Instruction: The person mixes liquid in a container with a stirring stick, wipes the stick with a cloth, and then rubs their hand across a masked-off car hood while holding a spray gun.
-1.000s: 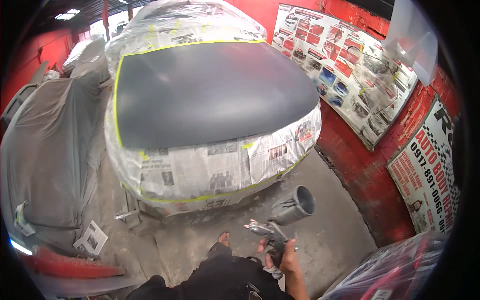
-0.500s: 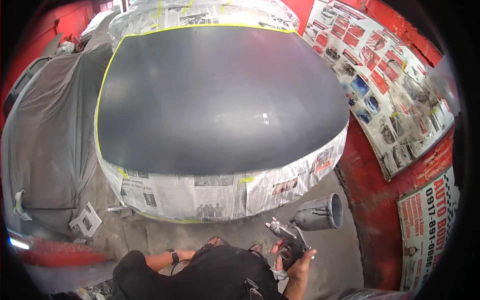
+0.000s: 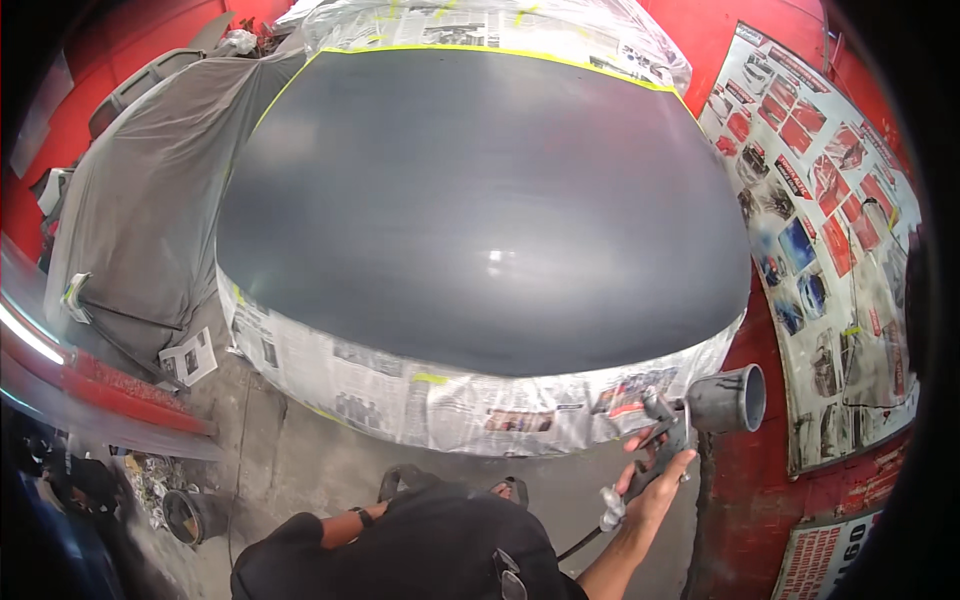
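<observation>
Spray gun [image 3: 672, 442] held in the right hand [image 3: 655, 497]

The hand wraps its handle, grey cup [image 3: 710, 403] pointing right, near the masking newspaper [image 3: 470, 412] below a dark hood [image 3: 480, 210]. A hose [image 3: 580, 546] runs below. The black shirt [image 3: 410, 545] hides the left hand; its state cannot be told.

The floor [image 3: 330, 450] is grey and stained, and extends beneath the masked front of the car [image 3: 480, 210], whose wheels are hidden from view. A printed sheet [image 3: 192, 357] lies at the lower edge of the grey cover [image 3: 150, 190], left of the car; nearer the viewer, a dark bucket [image 3: 188, 517], open mouth visible, rests beside loose debris [image 3: 150, 480]. The person's feet [image 3: 514, 490] stand in front of the car.
</observation>
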A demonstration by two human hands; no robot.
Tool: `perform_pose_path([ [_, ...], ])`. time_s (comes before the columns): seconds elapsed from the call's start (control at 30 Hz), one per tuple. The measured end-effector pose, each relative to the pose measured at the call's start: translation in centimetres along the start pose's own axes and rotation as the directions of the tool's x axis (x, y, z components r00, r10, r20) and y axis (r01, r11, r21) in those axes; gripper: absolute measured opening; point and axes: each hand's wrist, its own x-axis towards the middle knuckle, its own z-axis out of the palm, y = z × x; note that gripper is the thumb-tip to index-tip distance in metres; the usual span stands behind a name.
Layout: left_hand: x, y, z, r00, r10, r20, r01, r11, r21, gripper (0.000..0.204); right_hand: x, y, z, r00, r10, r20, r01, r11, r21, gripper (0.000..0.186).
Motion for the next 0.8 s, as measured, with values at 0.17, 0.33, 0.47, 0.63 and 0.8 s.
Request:
perform_pose_path([
  [0.17,1.5,2.4,1.4,0.999,0.034,-0.002,-0.034,0.999,-0.016,0.051,4.1,-0.6,-2.6,0.989,-0.052,-0.138,0.032,0.99,-0.141,0.079],
  [0.33,3.1,5.1,-0.3,0.993,0.118,0.023,-0.117,0.993,-0.006,0.053,2.6,-0.5,0.6,0.93,0.086,0.358,-0.081,0.996,-0.028,0.092],
  [0.47,5.3,8.3,-3.7,0.976,0.219,0.013,-0.219,0.976,0.012,0.054,2.3,-0.4,1.3,0.841,0.13,0.525,-0.081,0.99,-0.115,0.104],
  [0.63,3.7,22.1,-5.1,0.963,0.128,-0.239,-0.157,0.982,-0.106,0.069,3.0,-0.1,-0.2,0.951,0.122,0.285,-0.056,0.971,-0.231,0.106],
  [0.8,1.0,25.8,-3.5,0.932,0.345,-0.115,-0.343,0.939,0.04,0.072,3.0,0.1,-1.9,0.939,0.16,0.303,-0.128,0.984,-0.124,0.104],
])
